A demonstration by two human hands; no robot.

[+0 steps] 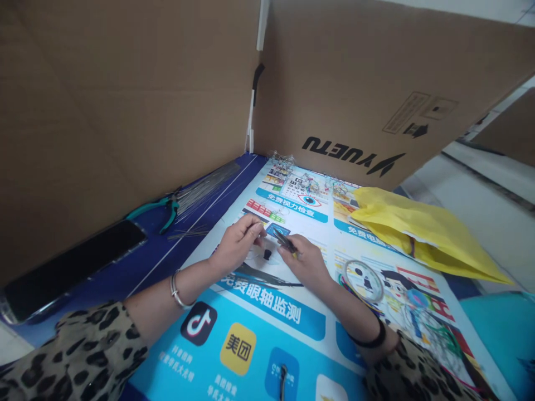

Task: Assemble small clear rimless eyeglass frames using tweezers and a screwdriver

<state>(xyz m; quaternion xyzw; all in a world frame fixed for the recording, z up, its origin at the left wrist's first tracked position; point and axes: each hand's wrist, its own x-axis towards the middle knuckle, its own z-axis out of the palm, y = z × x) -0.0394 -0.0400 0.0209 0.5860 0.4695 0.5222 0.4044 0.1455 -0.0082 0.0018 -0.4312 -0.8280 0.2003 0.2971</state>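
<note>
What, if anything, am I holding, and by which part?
Your right hand holds pliers by the handles. Your left hand is pinched shut; its contents, if any, unclear.

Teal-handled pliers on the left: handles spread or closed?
Spread: the pliers lie with a clear gap between their two teal handles.

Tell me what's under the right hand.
Under the right hand is the printed sheet, visible all around it. The print directly beneath is covered, and so is part of the dark tool it holds.
</note>
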